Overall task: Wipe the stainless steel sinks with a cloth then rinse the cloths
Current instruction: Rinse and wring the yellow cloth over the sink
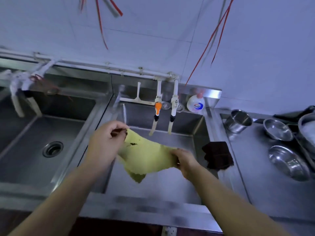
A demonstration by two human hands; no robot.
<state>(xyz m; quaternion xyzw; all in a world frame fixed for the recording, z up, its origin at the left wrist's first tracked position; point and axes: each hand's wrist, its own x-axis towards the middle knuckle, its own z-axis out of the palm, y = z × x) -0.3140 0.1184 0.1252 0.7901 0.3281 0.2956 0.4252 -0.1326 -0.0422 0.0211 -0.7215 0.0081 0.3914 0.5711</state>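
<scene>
A yellow cloth [146, 157] with a small dark spot hangs spread out in the air over the right steel sink [184, 130]. My left hand [105, 142] pinches its upper left corner. My right hand [185, 159] grips its right edge. A dark brown cloth [218, 155] lies draped over the right rim of that sink. The left steel sink [25, 150], with a round drain [52, 149], lies to the left.
Two taps [157, 108] with hose ends hang over the back of the right sink, beside a soap bottle [196, 103] and a white squeegee [136, 97]. Steel bowls [288, 162] and a steel cup [237, 120] stand on the right counter. Red straps hang from above.
</scene>
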